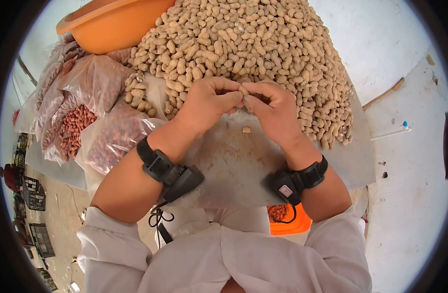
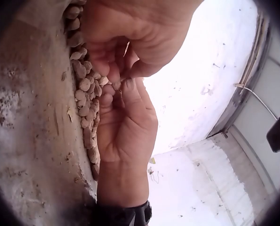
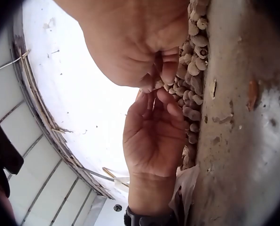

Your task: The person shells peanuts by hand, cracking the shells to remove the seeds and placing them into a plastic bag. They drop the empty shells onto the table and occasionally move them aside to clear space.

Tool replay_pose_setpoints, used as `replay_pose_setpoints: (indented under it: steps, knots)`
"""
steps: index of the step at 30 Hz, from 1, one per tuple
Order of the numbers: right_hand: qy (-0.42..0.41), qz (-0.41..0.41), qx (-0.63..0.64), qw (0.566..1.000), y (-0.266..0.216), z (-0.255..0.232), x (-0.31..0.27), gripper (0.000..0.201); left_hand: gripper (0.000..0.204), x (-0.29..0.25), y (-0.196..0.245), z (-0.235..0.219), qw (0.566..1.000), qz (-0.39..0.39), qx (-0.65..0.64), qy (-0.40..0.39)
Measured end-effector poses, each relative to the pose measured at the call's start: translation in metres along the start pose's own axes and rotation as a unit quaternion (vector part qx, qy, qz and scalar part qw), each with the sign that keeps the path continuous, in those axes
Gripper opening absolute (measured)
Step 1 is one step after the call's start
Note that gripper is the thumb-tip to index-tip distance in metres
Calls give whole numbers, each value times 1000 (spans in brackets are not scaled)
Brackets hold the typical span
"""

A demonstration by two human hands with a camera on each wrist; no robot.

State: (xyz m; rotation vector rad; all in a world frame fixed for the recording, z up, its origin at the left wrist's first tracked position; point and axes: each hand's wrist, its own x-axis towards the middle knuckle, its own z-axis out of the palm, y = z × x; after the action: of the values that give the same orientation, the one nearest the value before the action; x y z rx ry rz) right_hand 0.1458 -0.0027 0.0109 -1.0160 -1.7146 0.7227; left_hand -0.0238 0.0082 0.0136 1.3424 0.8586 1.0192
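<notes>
The left hand [image 1: 207, 105] and right hand [image 1: 273, 110] meet fingertip to fingertip, together pinching a single peanut [image 1: 243, 91] above the bare grey table [image 1: 233, 166], a wrist camera strapped to each arm. A shell scrap [image 1: 246, 129] lies just below them. Behind, a heap of unshelled peanuts [image 1: 248, 44] covers the far side; bags of red kernels [image 1: 92, 122] crowd the left edge, below an orange bowl [image 1: 111, 24].
</notes>
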Motion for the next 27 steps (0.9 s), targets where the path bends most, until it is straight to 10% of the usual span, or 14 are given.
replay_pose_setpoints:
  steps: [20,27]
  knots:
    - [-3,46,7,999,5,6,-4,19,15,2,-4,-2,999,-31,-30,12]
    - [5,142,187,972,5,7,-2,22,15,5,-6,-2,997,-44,-57,19]
